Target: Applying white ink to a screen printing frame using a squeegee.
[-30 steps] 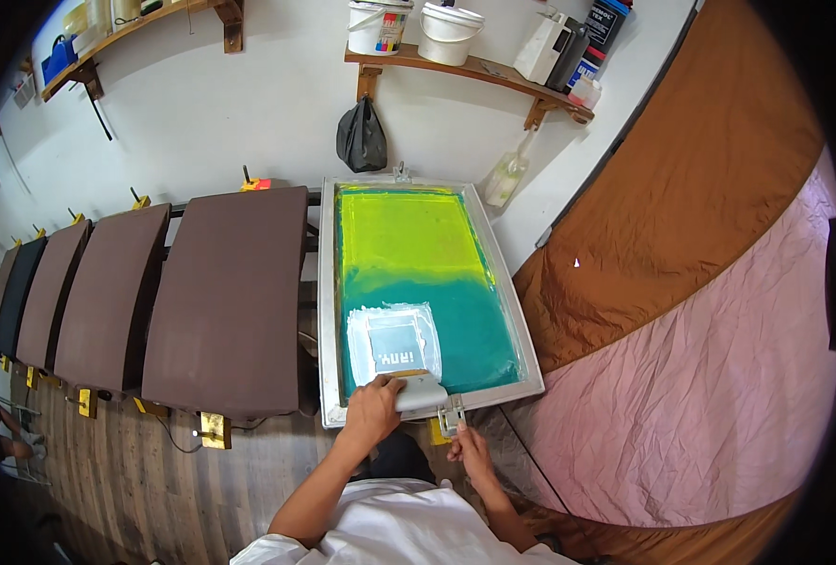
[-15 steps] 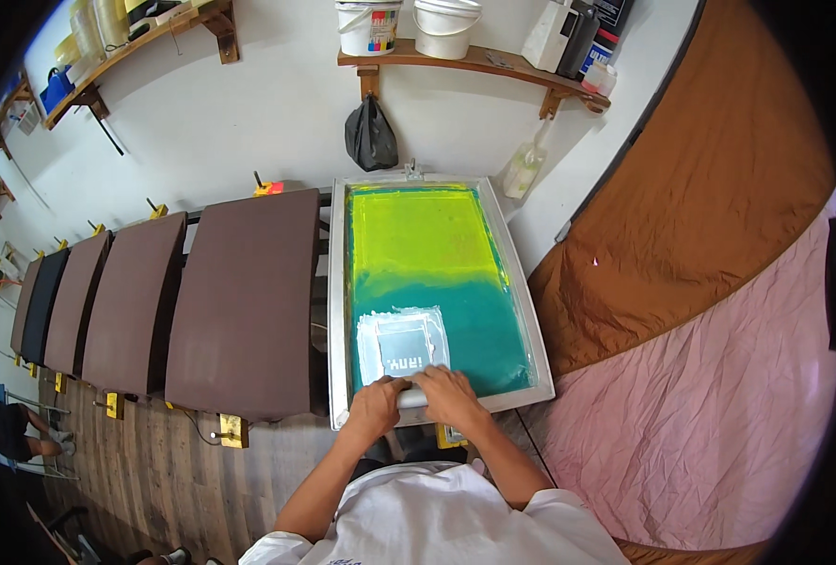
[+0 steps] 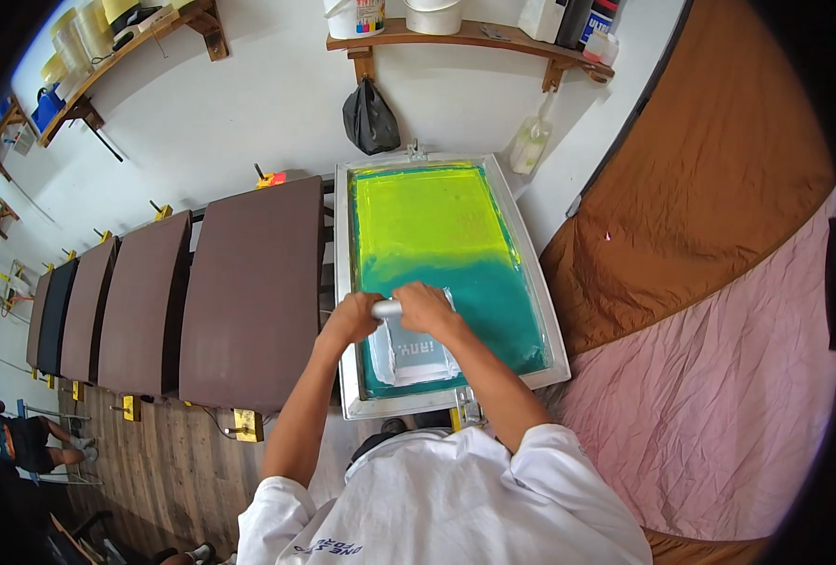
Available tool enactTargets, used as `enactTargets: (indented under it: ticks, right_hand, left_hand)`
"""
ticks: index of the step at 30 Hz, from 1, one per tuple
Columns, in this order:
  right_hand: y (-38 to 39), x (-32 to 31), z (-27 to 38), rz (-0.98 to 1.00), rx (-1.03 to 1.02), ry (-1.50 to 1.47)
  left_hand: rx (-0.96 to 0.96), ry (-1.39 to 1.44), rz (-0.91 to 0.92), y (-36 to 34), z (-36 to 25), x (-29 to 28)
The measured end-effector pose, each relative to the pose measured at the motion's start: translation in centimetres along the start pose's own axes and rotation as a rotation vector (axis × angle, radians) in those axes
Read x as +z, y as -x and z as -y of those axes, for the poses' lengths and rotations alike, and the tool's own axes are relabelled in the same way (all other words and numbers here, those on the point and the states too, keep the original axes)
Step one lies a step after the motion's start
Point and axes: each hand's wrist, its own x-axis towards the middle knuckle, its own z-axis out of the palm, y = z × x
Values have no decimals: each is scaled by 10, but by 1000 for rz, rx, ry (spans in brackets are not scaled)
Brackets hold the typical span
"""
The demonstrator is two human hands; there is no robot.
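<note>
A screen printing frame (image 3: 556,369) with a pale rim lies in front of me, its mesh yellow-green at the far part and teal nearer. Across the near left of the mesh, a squeegee (image 3: 387,309) with a light grey bar rests over a white-smeared rectangle of ink (image 3: 418,356). My left hand (image 3: 354,318) is closed around the squeegee's left end. Round its right end, my right hand (image 3: 425,306) is closed too. Between the hands only the middle of the bar shows; the blade is hidden. Pale lettering shows in the rectangle on my side of the bar.
Brown flat boards (image 3: 249,292) with yellow clamps (image 3: 247,426) stand in a row to the left. A wall shelf (image 3: 474,35) holds white buckets; a black bag (image 3: 371,118) hangs below it. Brown and pink cloth (image 3: 663,414) hangs at right. Another person (image 3: 30,443) is at far left.
Both hands have pushed the squeegee away from me, from the near edge of the frame to the far end of the white rectangle. The view has shifted slightly.
</note>
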Motion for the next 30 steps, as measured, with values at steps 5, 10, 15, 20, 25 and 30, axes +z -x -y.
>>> enactTargets:
  ticks: [5,10,15,20,25,30]
  right_hand:
    - [-6,11,0,-12,5,-21]
    - [20,27,-5,-11,-22,-53]
    - [80,29,13,4,-69,-63]
    - [103,23,17,92,-36,-97]
    - [65,-5,-13,112,-10,-56]
    - [23,-23,-42,51,116,15]
  left_hand:
    - [-1,16,12,-4,14,9]
    - [-10,-33,61,23,-6,14]
    - [68,113,30,80,-28,31]
    - [41,153,147,96,-45,32]
    - [90,72,190,34,-34,26]
    - [110,81,97,-39,-21,37]
